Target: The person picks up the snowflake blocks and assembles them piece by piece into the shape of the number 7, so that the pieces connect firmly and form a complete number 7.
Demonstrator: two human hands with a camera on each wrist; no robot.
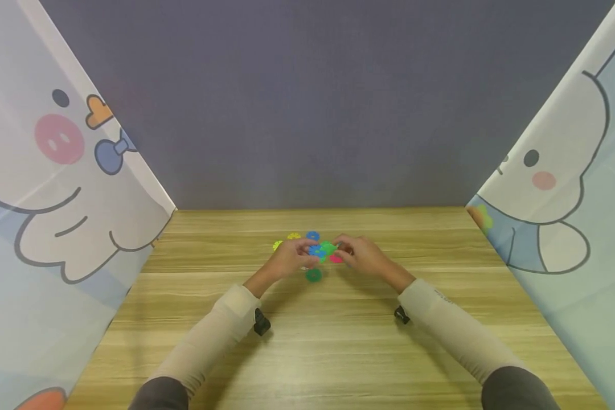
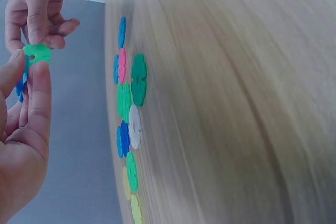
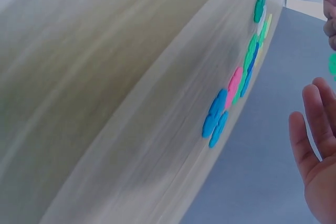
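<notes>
My left hand (image 1: 292,257) pinches a blue notched snowflake disc (image 1: 315,251) between thumb and fingers, above the table. A light green snowflake disc (image 2: 38,53) stands at an angle against the blue one in the left wrist view; how deep their slots meet is hidden. From the other side my right hand (image 1: 363,254) holds the green disc's edge with its fingertips. In the right wrist view only straight fingers (image 3: 314,114) of this hand and a sliver of green show. Below lie more discs, among them a dark green one (image 1: 314,275) and a pink one (image 1: 336,258).
Other flat discs lie under and behind the hands: a blue one (image 1: 313,235), a yellow one (image 1: 294,236), a white one (image 2: 135,127). The wooden table (image 1: 328,353) runs to a dark grey panel (image 1: 318,102), with cartoon-printed sheets at both sides.
</notes>
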